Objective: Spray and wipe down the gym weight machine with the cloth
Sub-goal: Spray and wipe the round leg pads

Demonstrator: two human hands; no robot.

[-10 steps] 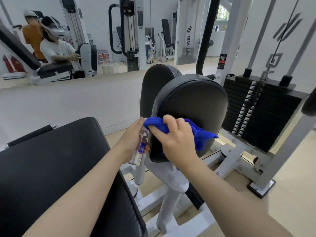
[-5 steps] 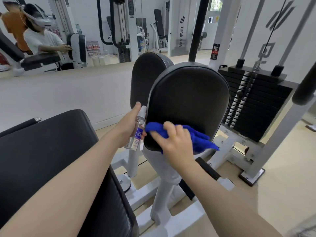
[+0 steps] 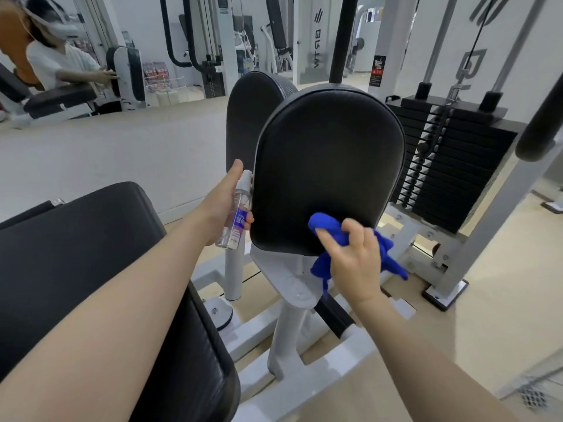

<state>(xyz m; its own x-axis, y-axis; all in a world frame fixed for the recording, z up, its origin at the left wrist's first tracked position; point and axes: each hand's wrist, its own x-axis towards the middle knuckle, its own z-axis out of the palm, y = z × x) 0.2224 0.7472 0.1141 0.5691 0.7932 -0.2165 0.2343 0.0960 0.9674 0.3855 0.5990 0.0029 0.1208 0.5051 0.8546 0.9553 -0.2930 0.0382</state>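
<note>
A black upright pad [image 3: 329,166] of the white-framed weight machine stands in the middle of the view, with a second black pad [image 3: 249,117] behind it. My right hand [image 3: 355,263] grips a bunched blue cloth [image 3: 329,236] against the pad's lower right edge. My left hand [image 3: 224,208] holds a clear spray bottle [image 3: 236,217] with a blue label upright beside the pad's left edge, thumb up near its white top.
A black seat cushion [image 3: 91,269] fills the lower left. The black weight stack [image 3: 451,166] stands at the right behind white frame bars [image 3: 487,214]. A mirror at the back shows a person in a headset [image 3: 58,56] and other machines.
My right hand has dragged the blue cloth down and to the right along the pad's lower part. My left hand has kept the bottle beside the pad's left edge. The view moved closer.
</note>
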